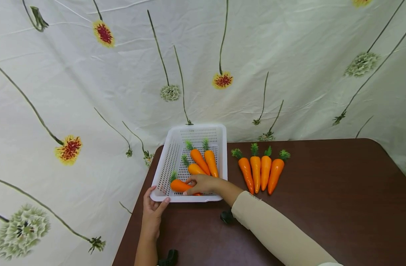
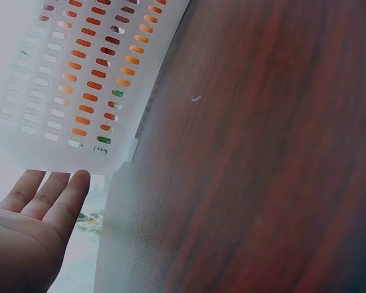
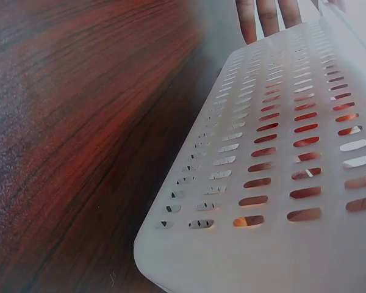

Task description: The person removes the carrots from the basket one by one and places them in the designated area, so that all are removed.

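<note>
Carrot (image 1: 179, 186) — between right fingers (image 1: 197, 178) (seemingly)

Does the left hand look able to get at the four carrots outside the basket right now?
Probably not easily: the left hand holds the basket by its near left corner, and both the basket and the right arm lie between it and those carrots.

White slotted plastic basket (image 1: 196, 198) at far left, four orange green-topped carrots (image 1: 210, 162) lying inside, four matching carrots (image 1: 255, 171) side by side to its right, tips near.
</note>
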A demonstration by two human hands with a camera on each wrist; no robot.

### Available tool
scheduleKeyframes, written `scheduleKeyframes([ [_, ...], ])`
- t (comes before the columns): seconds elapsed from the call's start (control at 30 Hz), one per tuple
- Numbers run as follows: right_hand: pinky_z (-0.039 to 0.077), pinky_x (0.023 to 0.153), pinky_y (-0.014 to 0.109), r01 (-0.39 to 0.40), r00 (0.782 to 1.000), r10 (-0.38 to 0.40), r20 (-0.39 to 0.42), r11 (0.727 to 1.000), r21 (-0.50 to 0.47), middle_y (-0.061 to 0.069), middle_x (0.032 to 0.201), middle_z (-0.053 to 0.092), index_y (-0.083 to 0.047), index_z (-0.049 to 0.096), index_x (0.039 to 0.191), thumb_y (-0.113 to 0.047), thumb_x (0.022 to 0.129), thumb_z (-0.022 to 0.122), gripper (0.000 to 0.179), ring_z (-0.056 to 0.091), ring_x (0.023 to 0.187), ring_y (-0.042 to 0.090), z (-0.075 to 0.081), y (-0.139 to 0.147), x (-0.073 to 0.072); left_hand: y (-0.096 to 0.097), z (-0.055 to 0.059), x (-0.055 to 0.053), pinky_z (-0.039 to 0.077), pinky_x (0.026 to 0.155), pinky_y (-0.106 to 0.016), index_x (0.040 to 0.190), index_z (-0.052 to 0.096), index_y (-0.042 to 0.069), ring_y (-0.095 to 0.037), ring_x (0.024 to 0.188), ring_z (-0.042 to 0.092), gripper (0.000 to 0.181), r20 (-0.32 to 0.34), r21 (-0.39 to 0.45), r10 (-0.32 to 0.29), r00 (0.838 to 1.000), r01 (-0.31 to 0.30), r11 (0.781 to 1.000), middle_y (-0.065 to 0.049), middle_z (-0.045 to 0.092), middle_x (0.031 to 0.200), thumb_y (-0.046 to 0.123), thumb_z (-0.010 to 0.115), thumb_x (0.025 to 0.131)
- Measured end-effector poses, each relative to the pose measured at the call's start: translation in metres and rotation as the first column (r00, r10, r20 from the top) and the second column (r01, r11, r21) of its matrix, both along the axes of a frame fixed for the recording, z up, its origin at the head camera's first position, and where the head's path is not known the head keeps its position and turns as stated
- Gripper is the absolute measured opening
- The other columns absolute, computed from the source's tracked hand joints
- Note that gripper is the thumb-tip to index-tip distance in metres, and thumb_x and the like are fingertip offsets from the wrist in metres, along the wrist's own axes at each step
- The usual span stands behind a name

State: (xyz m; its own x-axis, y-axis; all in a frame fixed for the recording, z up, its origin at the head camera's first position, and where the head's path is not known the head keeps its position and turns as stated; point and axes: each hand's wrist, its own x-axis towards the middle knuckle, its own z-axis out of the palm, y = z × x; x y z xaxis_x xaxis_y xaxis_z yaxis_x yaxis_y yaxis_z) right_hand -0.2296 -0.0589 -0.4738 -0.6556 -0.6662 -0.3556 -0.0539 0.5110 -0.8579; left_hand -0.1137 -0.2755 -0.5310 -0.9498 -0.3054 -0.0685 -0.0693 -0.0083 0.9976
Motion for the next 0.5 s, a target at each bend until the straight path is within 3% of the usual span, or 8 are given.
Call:
scheduleKeyframes([
  [0.5, 0.046, 0.110, 0.042, 0.038, 0.999, -0.038, -0.003, 0.999, -0.031, 0.010, 0.128, 0.064, -0.015, 0.063, 0.134, -0.025, 0.090, 0.076, 0.046, 0.057, 0.120, 0.022, 0.0004, -0.0007, -0.0023, 0.0003, 0.0010, -0.0003, 0.050, 0.093, -0.010, 0.153, 0.022, 0.023, -0.010, 0.123, 0.058, 0.076, 0.008, 0.001, 0.003, 1.000, -0.003, 1.000, -0.010, 0.042, 0.154, 0.011, 0.069, 0.096],
])
